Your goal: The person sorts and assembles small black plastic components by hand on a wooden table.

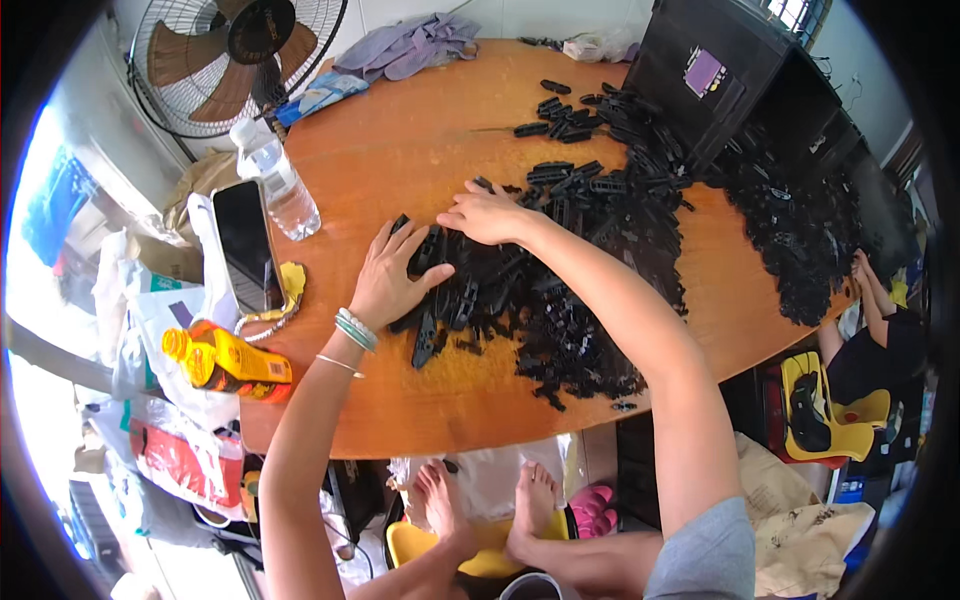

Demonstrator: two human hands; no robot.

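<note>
A broad heap of black plastic pieces (600, 300) lies on the wooden table in front of me, long slim parts toward the far side and small bits toward the near side. At the heap's left edge my left hand (388, 280) rests with its fingers spread and its thumb held apart, touching the long pieces. My right hand (487, 215) reaches over the heap, palm down, fingers stretched out and slightly apart beside a few dark pieces. No piece shows gripped in either hand. What lies under the palms is hidden.
A large black crate (715, 75) lies tipped at the far right, with more black parts spilling out. Along the left edge stand a water bottle (280, 185), a phone (245, 240) and an orange bottle (235, 365). Behind are a fan (240, 60) and purple cloth (410, 48). Someone sits at right.
</note>
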